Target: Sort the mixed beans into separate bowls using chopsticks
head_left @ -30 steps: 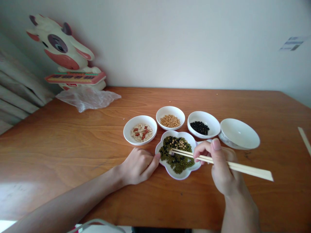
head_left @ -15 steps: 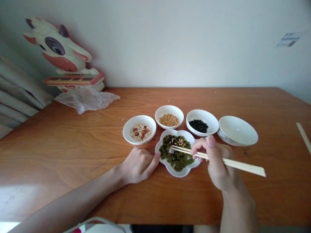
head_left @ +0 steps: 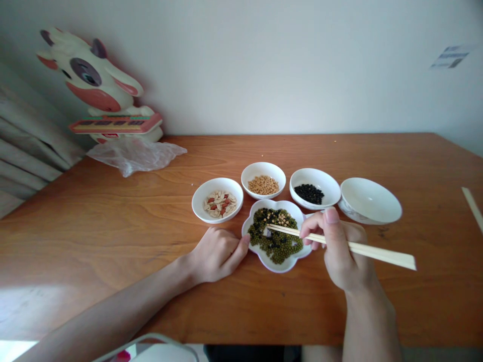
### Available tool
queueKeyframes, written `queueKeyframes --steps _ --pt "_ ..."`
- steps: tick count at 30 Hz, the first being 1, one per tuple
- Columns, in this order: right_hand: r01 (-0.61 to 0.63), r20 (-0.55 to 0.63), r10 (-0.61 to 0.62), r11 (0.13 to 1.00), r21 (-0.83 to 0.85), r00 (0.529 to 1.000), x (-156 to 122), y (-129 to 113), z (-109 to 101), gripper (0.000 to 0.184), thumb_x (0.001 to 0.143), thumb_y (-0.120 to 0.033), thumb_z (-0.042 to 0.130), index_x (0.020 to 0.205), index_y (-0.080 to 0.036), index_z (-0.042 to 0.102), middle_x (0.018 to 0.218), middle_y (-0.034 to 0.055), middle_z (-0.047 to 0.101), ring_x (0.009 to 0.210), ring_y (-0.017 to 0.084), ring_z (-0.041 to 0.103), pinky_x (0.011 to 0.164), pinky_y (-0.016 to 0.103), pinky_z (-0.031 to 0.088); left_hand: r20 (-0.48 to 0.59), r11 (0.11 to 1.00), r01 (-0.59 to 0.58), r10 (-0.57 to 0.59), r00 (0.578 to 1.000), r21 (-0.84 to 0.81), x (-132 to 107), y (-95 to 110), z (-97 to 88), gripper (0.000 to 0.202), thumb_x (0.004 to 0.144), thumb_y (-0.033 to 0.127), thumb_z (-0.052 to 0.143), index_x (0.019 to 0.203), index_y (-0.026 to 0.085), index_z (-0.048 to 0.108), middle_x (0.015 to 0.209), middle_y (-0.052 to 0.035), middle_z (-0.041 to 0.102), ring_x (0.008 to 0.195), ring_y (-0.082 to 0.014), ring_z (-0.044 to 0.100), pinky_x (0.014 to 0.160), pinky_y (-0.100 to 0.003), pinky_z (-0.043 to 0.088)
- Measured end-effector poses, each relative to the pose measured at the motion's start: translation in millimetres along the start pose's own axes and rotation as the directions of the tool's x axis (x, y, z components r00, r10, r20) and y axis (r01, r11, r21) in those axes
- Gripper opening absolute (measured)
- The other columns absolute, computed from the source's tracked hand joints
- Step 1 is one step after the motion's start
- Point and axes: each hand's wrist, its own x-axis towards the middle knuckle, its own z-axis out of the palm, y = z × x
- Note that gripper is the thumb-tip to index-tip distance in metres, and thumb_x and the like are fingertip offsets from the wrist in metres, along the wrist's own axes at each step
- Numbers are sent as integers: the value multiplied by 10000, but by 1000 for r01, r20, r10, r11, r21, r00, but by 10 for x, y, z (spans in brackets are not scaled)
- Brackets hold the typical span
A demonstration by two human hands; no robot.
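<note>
My right hand (head_left: 337, 246) is closed around a pair of wooden chopsticks (head_left: 377, 251), whose tips rest among the mixed green, black and yellow beans in a white flower-shaped dish (head_left: 298, 213). My left hand (head_left: 215, 254) lies loosely curled on the table, with its thumb touching the dish's left rim. Behind the dish stand three small white bowls: one with peanuts (head_left: 217, 200), one with yellow beans (head_left: 263, 179), one with black beans (head_left: 315, 187). An empty white bowl (head_left: 372, 201) sits tilted at the right.
A cartoon cow toy (head_left: 98, 90) and a crumpled clear plastic bag (head_left: 136, 153) sit at the wooden table's (head_left: 113, 216) back left corner by the wall. A thin wooden strip (head_left: 473, 208) lies at the right edge. Curtains hang at far left.
The chopstick tips stay in the mixed beans, shifting only slightly. The view has tilted a little, so everything sits slightly higher in the picture. My left hand has not moved.
</note>
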Motion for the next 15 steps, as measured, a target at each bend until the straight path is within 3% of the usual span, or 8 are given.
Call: queueKeyframes --steps 10,15 --pt "-11 51 9 999 48 999 -12 33 -18 733 1115 -635 214 722 -227 679 661 32 640 633 166 591 590 321 428 -8 1000 -6 6 1000 -1 -5 -18 13 576 1156 258 308 600 191 443 547 -22 583 452 -105 428 555 -355 262" --pt "-20 44 17 998 52 999 -5 25 4 716 1119 -630 247 727 -224 689 649 19 630 625 149 571 594 311 415 -18 1000 -4 4 1000 -4 0 -24 24 578 1158 263 310 593 192 415 543 -18 575 450 -103 410 557 -356 255"
